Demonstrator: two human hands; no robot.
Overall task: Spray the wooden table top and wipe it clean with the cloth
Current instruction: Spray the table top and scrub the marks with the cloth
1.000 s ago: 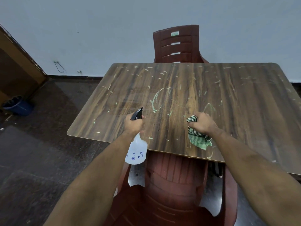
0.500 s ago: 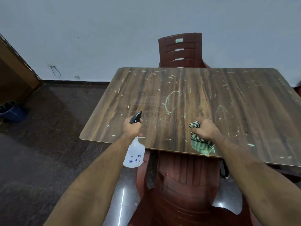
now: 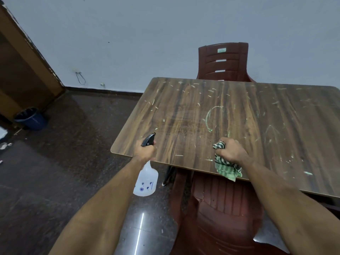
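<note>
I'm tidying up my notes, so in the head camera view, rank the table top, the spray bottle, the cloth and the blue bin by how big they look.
1. wooden table top
2. spray bottle
3. cloth and blue bin: they look alike, and the bin is farther away, so unranked.

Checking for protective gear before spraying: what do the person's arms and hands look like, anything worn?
Both forearms are bare as far as the frame shows: no sleeves visible. The left hand and right hand carry no gloves, and no watch, band or ring is visible on them.

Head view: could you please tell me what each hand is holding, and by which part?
Left hand grips the translucent plastic spray bottle at its black trigger head; right hand clutches the bunched green striped cloth.
</note>
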